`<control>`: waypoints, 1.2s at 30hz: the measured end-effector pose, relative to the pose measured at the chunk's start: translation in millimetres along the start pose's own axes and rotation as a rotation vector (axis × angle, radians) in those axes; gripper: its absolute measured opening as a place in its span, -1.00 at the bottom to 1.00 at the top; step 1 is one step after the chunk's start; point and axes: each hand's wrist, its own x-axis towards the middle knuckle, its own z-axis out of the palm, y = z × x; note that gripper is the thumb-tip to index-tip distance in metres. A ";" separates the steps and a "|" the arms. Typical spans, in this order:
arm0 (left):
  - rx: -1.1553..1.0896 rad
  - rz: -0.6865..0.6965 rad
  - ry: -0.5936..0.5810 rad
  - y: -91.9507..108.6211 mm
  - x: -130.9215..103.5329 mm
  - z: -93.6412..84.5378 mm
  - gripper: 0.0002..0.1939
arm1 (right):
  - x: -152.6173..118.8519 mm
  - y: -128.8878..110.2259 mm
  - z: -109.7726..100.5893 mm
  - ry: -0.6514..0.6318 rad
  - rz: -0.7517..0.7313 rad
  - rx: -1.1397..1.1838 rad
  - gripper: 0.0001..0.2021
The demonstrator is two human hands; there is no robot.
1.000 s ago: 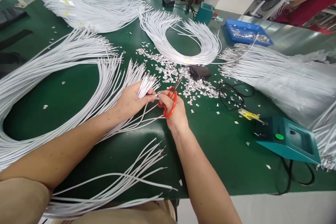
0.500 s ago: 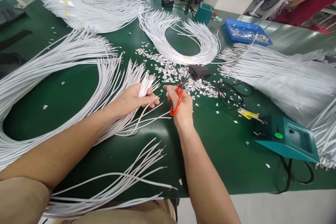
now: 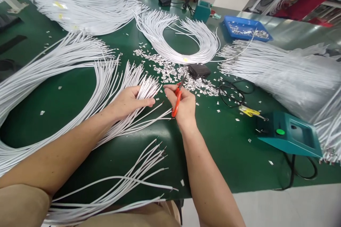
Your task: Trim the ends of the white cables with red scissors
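Note:
My left hand (image 3: 130, 102) is closed around a bunch of white cables (image 3: 146, 88), their cut ends fanned out to the right. In my right hand (image 3: 185, 103) are red-handled scissors (image 3: 176, 102), with the blades pointing up and away. My right thumb and forefinger come close together just beside the cable ends; whether they pinch anything is too small to make out. A few single cables (image 3: 151, 122) stick out below my left hand. Under my forearms, more loose cables (image 3: 144, 170) lie along the table's near edge.
Small silvery scraps (image 3: 170, 71) are strewn beyond my hands, around a black box (image 3: 199, 71). To the right stand a teal device (image 3: 290, 133) with a yellow clip (image 3: 249, 111) and a bagged cable bundle (image 3: 279, 64). Further back are a coiled bundle (image 3: 183, 55) and a blue tray (image 3: 227, 25).
My left fingers have closed further around the cables, whose ends now fan out more. My right hand has turned slightly, and the scissors now stand more edge-on. The whole view has shifted a little.

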 end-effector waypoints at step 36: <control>-0.128 0.016 0.038 5.2 -0.8 3.3 -0.64 | -4.7 0.2 3.1 -0.171 0.077 -0.194 -0.80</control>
